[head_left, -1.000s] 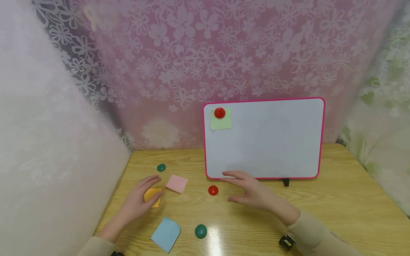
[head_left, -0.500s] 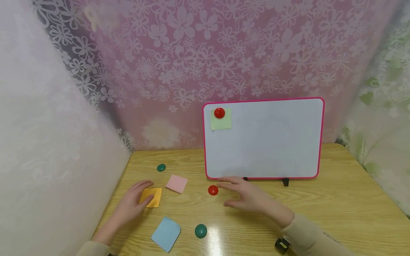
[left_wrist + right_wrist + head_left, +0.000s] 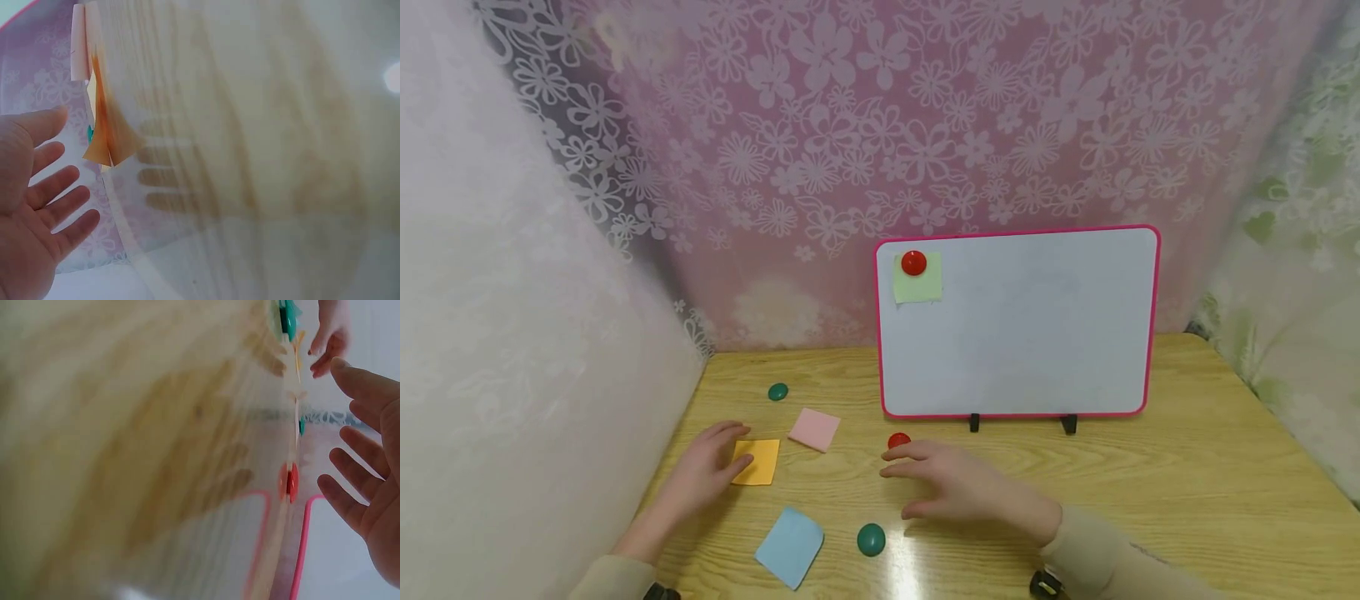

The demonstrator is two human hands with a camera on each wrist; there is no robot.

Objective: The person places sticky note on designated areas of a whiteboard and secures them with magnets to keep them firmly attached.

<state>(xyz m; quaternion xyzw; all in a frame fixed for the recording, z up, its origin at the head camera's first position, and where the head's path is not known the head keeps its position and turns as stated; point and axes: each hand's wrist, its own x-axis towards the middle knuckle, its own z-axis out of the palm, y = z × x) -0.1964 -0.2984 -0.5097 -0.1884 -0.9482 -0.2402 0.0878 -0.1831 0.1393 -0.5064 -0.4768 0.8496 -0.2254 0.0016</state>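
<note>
Wooden table (image 3: 1240, 467), pink floral curtain behind. Whiteboard (image 3: 1037, 333), pink-rimmed, stands upright at the back on small black feet. Right hand (image 3: 955, 483) hangs above the wood before it, fingers spread wide and parted from the thumb, nothing in them. Left hand (image 3: 700, 467) likewise above the table, fingers fanned, no load. Blue note (image 3: 790, 547) lies well apart from either hand's grasp, one corner rounding up. Green note (image 3: 919, 289) on the board, top left. Pink note (image 3: 815, 430) on the table, beyond the left fingertips. Orange note (image 3: 762, 463) flat at the left hand, its left edge overlapped by the thumb tip in the head view; wrist view shows a gap. Upper red magnet (image 3: 913, 263) on the green note. Near green magnet (image 3: 871, 540) just off the right thumb tip. Lower red magnet (image 3: 898, 439) on the table, partly behind the right forefinger, untouched. Far green magnet (image 3: 778, 392) beyond the left hand.
</note>
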